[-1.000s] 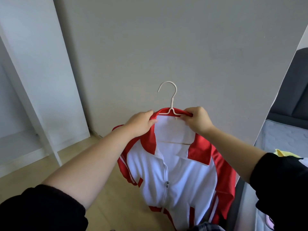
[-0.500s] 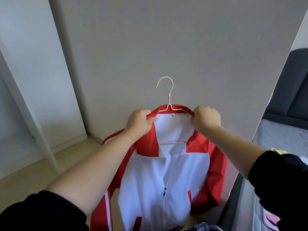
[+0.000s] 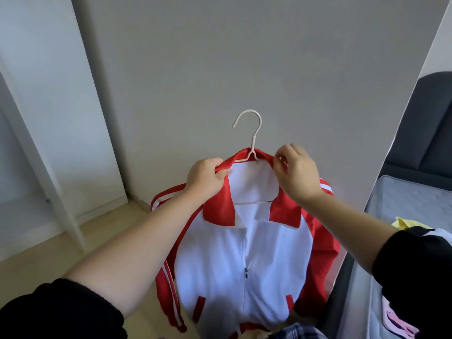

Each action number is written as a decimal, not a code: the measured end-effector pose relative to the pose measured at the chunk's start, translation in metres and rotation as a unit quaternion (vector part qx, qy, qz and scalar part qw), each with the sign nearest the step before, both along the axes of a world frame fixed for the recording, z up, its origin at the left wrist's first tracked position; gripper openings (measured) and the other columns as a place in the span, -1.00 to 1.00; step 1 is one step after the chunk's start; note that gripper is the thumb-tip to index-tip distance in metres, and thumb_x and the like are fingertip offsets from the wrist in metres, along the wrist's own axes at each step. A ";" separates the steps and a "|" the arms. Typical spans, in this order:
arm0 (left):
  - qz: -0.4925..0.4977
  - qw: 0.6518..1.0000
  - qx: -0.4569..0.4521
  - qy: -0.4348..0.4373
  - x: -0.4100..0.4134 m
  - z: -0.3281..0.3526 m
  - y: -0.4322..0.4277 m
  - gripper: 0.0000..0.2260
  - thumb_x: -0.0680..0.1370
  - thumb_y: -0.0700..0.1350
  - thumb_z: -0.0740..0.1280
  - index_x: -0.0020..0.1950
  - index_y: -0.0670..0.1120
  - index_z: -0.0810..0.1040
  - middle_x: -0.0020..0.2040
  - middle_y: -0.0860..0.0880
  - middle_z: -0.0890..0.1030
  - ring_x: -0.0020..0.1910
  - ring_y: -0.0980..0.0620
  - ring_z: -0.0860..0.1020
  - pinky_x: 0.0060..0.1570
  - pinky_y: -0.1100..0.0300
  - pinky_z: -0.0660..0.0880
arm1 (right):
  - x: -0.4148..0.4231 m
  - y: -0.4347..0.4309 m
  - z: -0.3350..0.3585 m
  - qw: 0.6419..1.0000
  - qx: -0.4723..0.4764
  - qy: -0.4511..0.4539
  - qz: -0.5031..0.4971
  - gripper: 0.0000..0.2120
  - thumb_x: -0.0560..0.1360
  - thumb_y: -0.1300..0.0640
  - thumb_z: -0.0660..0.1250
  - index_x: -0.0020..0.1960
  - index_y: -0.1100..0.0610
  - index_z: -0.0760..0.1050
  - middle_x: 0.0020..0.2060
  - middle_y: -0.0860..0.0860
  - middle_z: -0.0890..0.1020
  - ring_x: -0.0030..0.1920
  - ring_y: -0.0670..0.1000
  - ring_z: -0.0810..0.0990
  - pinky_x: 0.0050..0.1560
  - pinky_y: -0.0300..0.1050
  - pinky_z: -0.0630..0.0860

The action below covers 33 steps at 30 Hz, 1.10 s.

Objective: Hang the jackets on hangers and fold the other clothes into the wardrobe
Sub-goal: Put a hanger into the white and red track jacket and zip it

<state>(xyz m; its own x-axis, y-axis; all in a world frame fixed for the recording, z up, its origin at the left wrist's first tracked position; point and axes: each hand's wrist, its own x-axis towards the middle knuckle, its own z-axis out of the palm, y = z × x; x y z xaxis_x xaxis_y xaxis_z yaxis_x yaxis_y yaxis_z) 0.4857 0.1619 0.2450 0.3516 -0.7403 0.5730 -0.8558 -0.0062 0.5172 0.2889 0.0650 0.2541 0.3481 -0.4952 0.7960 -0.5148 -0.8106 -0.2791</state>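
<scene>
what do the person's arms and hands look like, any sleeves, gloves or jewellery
Both arms wear loose black sleeves, the left sleeve and the right sleeve, which end near the elbows and leave the forearms bare. The fabric looks soft and matte. The left hand and the right hand are bare too: no gloves, rings, watch or bracelet show.
</scene>
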 end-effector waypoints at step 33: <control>0.064 0.973 0.172 -0.138 0.021 0.007 0.000 -0.78 0.56 -0.03 0.32 -0.03 -0.20 0.56 0.04 -0.25 0.61 0.06 -0.26 0.55 -0.03 0.04 0.44 | -0.019 -0.042 0.008 0.972 0.114 0.178 -0.108 -0.85 0.52 0.16 0.30 -0.11 0.24 0.56 -0.13 0.25 0.63 -0.05 0.29 0.56 -0.13 -0.01 0.37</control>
<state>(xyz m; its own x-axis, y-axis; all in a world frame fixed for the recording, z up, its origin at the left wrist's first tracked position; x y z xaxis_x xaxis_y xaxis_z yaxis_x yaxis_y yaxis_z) 0.5065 0.1621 0.2518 0.3215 -0.8651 0.3849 -0.9426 -0.2538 0.2169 0.2699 0.0234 0.2621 0.4492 -0.7361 0.5063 -0.7628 -0.6111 -0.2117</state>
